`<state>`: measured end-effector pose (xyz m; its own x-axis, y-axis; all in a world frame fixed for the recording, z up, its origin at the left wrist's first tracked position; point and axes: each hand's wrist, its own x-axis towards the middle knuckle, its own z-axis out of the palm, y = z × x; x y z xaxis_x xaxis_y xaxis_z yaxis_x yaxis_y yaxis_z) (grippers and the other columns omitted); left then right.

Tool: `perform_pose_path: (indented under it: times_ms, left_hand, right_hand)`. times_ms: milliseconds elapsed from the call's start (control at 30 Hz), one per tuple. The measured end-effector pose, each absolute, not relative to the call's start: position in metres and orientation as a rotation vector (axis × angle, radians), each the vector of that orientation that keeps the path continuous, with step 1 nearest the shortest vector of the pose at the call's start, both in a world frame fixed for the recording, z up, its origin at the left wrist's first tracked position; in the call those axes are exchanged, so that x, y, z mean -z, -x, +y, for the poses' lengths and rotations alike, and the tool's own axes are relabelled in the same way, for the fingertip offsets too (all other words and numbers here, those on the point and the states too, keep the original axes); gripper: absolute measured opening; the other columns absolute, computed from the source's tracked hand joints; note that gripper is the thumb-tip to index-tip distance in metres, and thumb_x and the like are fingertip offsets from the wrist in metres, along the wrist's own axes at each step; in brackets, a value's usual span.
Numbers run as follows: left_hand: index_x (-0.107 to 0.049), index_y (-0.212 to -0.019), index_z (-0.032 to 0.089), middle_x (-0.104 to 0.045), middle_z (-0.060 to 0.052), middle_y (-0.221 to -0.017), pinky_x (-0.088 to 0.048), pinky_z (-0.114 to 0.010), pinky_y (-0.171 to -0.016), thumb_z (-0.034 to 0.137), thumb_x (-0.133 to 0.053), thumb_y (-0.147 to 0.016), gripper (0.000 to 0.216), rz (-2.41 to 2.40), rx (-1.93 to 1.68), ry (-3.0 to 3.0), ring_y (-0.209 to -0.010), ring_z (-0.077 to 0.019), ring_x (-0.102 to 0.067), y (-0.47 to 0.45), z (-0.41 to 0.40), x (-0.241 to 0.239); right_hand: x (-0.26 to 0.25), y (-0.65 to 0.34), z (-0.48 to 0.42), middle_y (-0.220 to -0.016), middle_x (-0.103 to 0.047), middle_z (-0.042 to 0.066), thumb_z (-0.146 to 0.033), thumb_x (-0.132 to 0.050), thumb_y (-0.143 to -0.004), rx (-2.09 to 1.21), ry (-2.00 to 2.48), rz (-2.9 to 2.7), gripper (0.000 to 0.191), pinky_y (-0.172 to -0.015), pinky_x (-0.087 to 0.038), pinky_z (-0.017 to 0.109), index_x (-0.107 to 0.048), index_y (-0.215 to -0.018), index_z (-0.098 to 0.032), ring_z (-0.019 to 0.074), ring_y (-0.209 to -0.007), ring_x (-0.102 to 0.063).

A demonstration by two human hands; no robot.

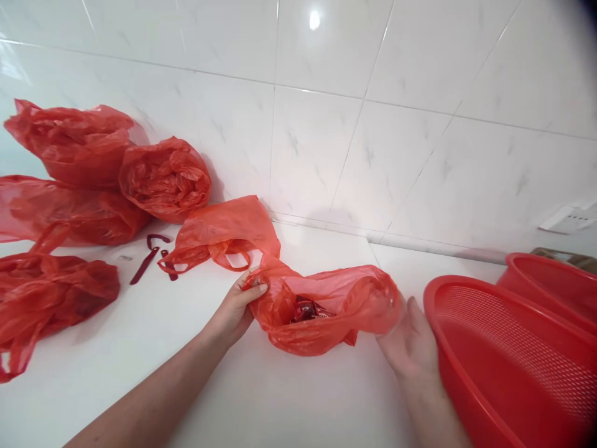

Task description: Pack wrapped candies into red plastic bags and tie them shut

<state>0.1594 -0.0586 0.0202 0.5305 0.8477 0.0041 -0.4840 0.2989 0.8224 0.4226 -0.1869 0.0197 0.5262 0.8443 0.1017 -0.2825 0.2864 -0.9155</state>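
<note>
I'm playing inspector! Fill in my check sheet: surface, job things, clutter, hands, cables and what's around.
Surface: white tabletop.
Job things: open red plastic bag, dark red printed packaging inside.
Clutter: more red plastic bags to the left; dark red hooked object near them, kind unclear.
Hands: left hand grips the open bag's edge; right hand is at its other end, grip unclear.
Cables: nothing seen.
Surroundings: white tiled wall behind; two red baskets on the right.
</note>
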Motion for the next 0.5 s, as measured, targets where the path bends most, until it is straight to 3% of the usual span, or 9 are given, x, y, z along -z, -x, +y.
perform_pose_path:
  times_ms: [133, 300, 400, 500]
  left_hand:
    - [-0.060, -0.096, 0.018, -0.065, -0.003, -0.087, -0.049, -0.026, -0.070, 0.026, -0.069, -0.074, 0.025, 0.536, -0.946, -0.914, -0.076, -0.0159, -0.062, -0.162, -0.059, -0.019]
    - [-0.060, -0.103, 0.018, -0.066, -0.006, -0.090, -0.049, -0.027, -0.071, 0.030, -0.069, -0.074, 0.033, 0.611, -0.991, -0.991, -0.076, -0.0172, -0.063, -0.163, -0.061, -0.020]
    - [-0.061, -0.098, 0.018, -0.065, -0.003, -0.082, -0.048, -0.025, -0.065, 0.029, -0.070, -0.072, 0.030, 0.677, -1.006, -1.034, -0.070, -0.0154, -0.062, -0.162, -0.060, -0.021]
    - [-0.060, -0.095, 0.018, -0.064, 0.000, -0.075, -0.047, -0.023, -0.062, 0.028, -0.072, -0.070, 0.030, 0.690, -1.042, -0.994, -0.065, -0.0135, -0.060, -0.160, -0.053, -0.031]
  right_hand:
    - [-0.010, -0.420, -0.177, -0.091, -0.067, 0.001, -0.044, -0.056, -0.078, -0.861, 0.952, -0.378, 0.024, -0.066, -0.050, 0.029, -0.062, -0.091, -0.025, 0.0177, -0.082, -0.063]
    - [-0.013, -0.411, -0.181, -0.060, -0.059, 0.001, -0.071, -0.046, -0.073, -0.850, 1.030, -0.518, 0.052, -0.047, -0.039, 0.025, -0.058, -0.067, -0.021, 0.0141, -0.053, -0.052]
    - [-0.017, -0.404, -0.187, -0.047, -0.049, -0.003, -0.055, -0.064, -0.071, -0.868, 1.279, -0.773, 0.041, -0.042, -0.030, 0.021, -0.051, -0.059, -0.019, 0.0085, -0.043, -0.041]
    - [-0.023, -0.402, -0.189, -0.045, -0.044, -0.006, -0.043, -0.071, -0.070, -0.886, 1.301, -0.743, 0.033, -0.041, -0.026, 0.019, -0.050, -0.061, -0.018, 0.0054, -0.041, -0.036]
